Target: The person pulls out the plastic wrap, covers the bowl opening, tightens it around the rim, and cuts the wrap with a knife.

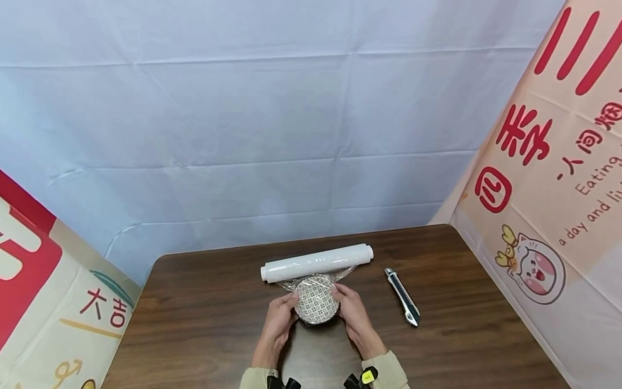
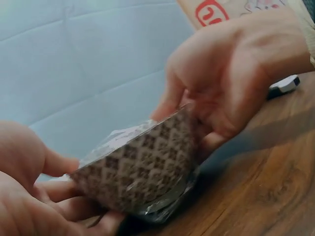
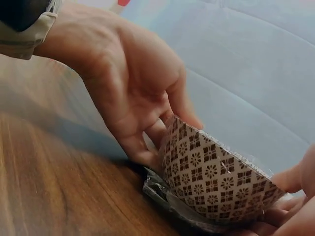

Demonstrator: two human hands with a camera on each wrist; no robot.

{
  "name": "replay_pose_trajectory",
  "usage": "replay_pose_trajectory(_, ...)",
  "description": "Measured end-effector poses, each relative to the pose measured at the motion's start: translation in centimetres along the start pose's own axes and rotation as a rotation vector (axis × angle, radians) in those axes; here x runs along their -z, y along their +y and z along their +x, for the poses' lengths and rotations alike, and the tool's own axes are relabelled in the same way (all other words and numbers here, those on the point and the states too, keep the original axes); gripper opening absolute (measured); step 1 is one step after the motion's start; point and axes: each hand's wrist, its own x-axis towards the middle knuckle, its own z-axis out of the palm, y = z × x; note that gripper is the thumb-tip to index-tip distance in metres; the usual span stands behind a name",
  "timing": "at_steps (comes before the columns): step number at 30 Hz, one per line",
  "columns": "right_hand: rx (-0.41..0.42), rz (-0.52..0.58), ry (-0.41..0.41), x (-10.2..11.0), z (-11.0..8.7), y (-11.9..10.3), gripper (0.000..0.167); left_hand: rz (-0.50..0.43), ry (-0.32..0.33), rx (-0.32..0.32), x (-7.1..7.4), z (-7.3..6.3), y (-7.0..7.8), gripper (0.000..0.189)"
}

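A bowl [image 1: 317,309] with a brown-and-white flower-check pattern is tilted just above the table, its rim covered by clear plastic wrap [image 2: 120,140]. My left hand [image 1: 281,319] grips its left side, thumb at the rim and fingers underneath. On the opposite side my right hand [image 1: 356,319] holds it the same way. More film bunches under the bowl's base [image 3: 197,214] in the right wrist view. Behind the bowl lies a white roll of cling film [image 1: 317,262], with a loose stretch of film between roll and bowl.
A utility knife [image 1: 403,297] rests on the dark wooden table [image 1: 204,319], right of my right hand. Pale cloth [image 1: 272,135] hangs behind the table, and printed banners stand at both sides.
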Motion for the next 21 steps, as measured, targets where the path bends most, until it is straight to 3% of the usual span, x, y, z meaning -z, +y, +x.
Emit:
replay_pose_trajectory(5, -0.014, -0.032, 0.015, 0.1, -0.1, 0.5, 0.049, 0.024, -0.012, 0.057, 0.6, -0.2, -0.4, 0.06)
replay_pose_trajectory(10, 0.07, -0.232, 0.134, 0.2, -0.6, 0.3, 0.043, 0.205, 0.066, 0.003, 0.7, -0.7, -0.1, 0.055)
replay_pose_trajectory(13, 0.103, -0.307, 0.183, 0.5, -0.6, 0.0, 0.043, 0.253, 0.093, -0.01, 0.8, -1.0, 0.5, 0.052)
replay_pose_trajectory(17, 0.076, -0.306, 0.147, 0.9, -0.3, -0.3, 0.048, 0.197, 0.076, 0.041, 0.9, -0.9, 1.2, 0.054)
replay_pose_trajectory(21, 0.056, -0.315, 0.048, 1.1, 0.3, -0.6, 0.051, 0.205, -0.002, 0.055, 0.6, -0.3, 1.7, 0.054)
